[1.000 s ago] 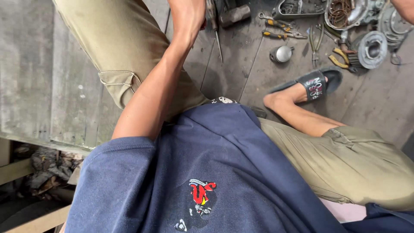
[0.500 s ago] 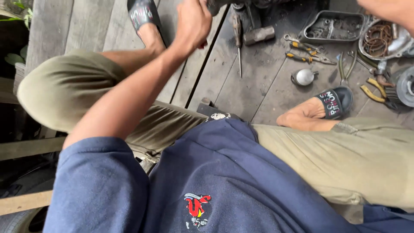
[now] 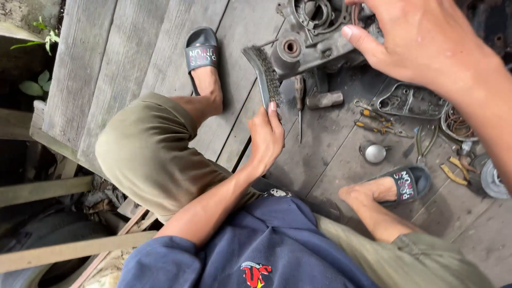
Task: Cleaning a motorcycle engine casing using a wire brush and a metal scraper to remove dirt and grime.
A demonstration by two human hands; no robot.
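Gripped in the left hand (image 3: 265,136) is a wire brush (image 3: 264,74), the fingers closed round its handle and the bristled head pointing up and away toward a grimy metal engine casing (image 3: 314,34) that sits on the dark, oily boards (image 3: 320,160). Farther left, pale weathered planks (image 3: 101,64) run away from the camera, with a few green leaves (image 3: 34,85) at their edge, and the person's left foot in a black slide sandal (image 3: 201,50) rests on them, the bent knee in olive shorts (image 3: 146,152) just below. Brush bristles lie just beside the casing's lower left corner; whether they touch it I cannot tell. Right of the brush a screwdriver (image 3: 300,106) lies pointing toward the person, and a short hammer head (image 3: 326,99) lies just beside it under the casing. Going on right, a few small yellow-handled tools (image 3: 373,120) lie together, with a small shiny round cap (image 3: 374,153) near them and a flat metal cover plate (image 3: 408,101) beyond. The right foot in its matching sandal (image 3: 408,184) sits below these. Above, the right hand (image 3: 421,40) is spread open over the casing's right side, fingers loose and holding nothing, thumb toward the casing's top. At the far right, pliers (image 3: 424,145), a coil of wire (image 3: 458,121) and yellow bits lie scattered.
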